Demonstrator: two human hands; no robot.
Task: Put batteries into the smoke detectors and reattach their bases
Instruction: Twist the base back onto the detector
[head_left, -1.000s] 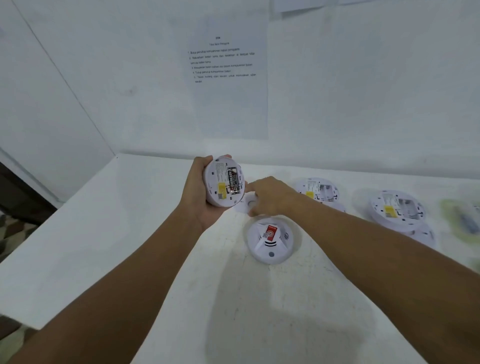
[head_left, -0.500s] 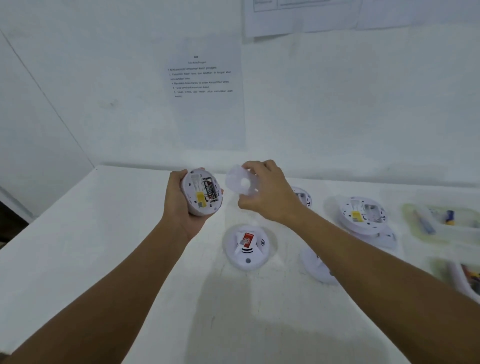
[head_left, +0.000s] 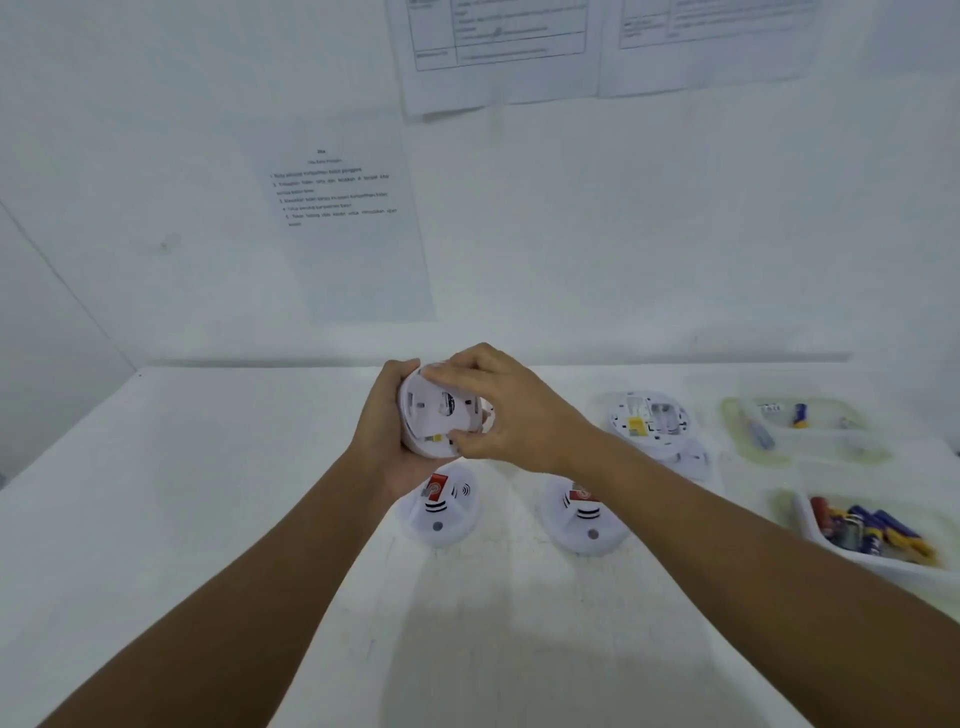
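Note:
My left hand (head_left: 384, 431) grips a white smoke detector (head_left: 422, 444) held up above the table, its back facing me. My right hand (head_left: 501, 410) presses a round white base (head_left: 441, 402) flat against that back, fingers curled over its rim. Two detectors lie face up on the table just below: one (head_left: 439, 506) under my left hand, another (head_left: 582, 517) partly under my right forearm. A further detector (head_left: 649, 418) lies back-up at the right, its battery bay exposed, on top of a loose base (head_left: 691, 460).
A white tray (head_left: 810, 525) with several batteries sits at the right edge. Behind it stand clear containers (head_left: 800, 428) holding a battery and small items. Printed sheets (head_left: 353, 218) hang on the white wall behind the white table (head_left: 208, 493).
My right hand lifted the loose base from the table and brought it onto the back of the detector in my left hand. The view shifted left and up.

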